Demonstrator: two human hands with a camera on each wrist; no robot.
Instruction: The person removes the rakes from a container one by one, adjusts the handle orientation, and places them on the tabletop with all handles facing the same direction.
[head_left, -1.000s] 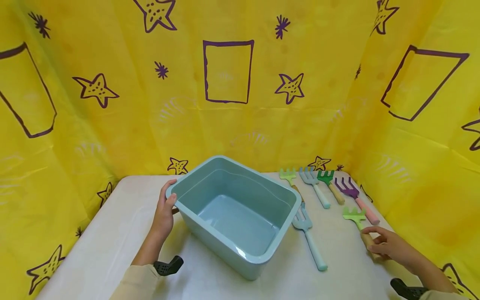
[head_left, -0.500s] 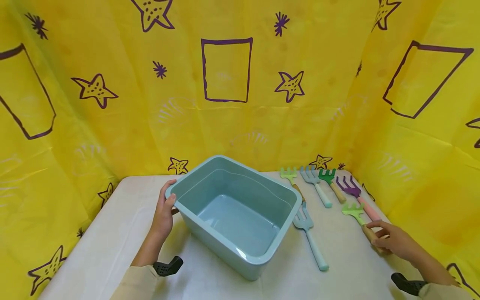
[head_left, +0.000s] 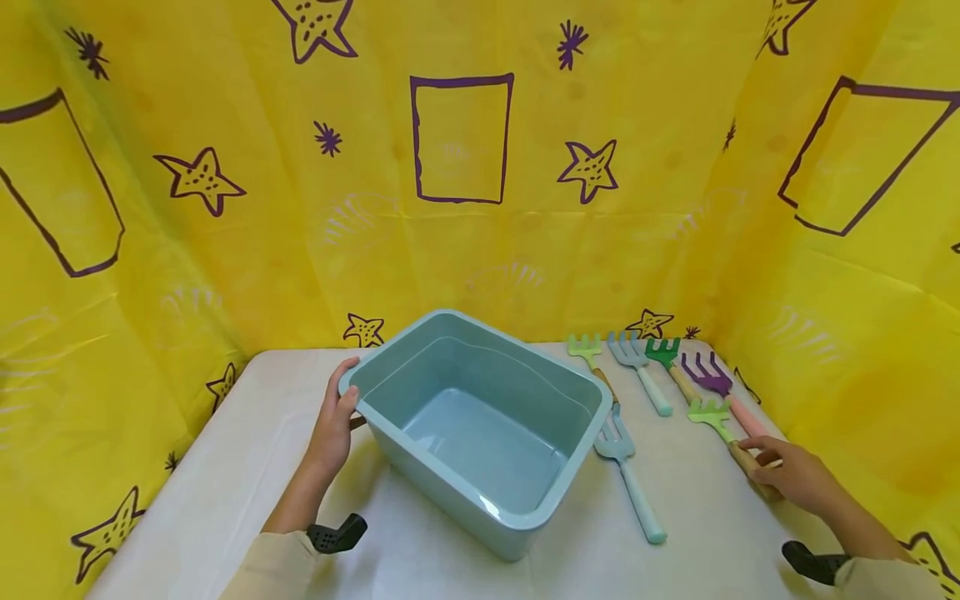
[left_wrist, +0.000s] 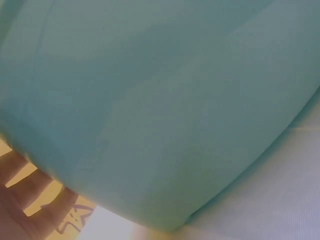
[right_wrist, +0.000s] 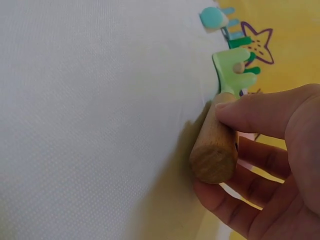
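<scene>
My left hand [head_left: 333,425] grips the left corner of a light blue plastic bin [head_left: 450,496], thumb over the rim. The bin is bare inside and stands at an angle mid-table; in the left wrist view, its wall [left_wrist: 160,110] fills most of the frame, fingers [left_wrist: 35,187] behind it. My right hand [head_left: 798,475] holds the wooden handle [right_wrist: 212,145] of a small light green hand rake [head_left: 711,414] between thumb and fingers. The rake lies low over the table at right, tines pointing away, close beside a purple hand rake [head_left: 712,383] with a pink handle.
Along the back right lie a dark green rake [head_left: 663,354], a light blue hand fork [head_left: 628,356] and another light green rake [head_left: 585,352]. A light blue fork [head_left: 641,500] rests right of the bin, tines partly behind it. Yellow patterned cloth [head_left: 465,267] encloses the white table [head_left: 285,383].
My right hand has shifted the light green rake slightly away from me, closer alongside the purple one. The left hand and the bin stay put; the head view has turned a little.
</scene>
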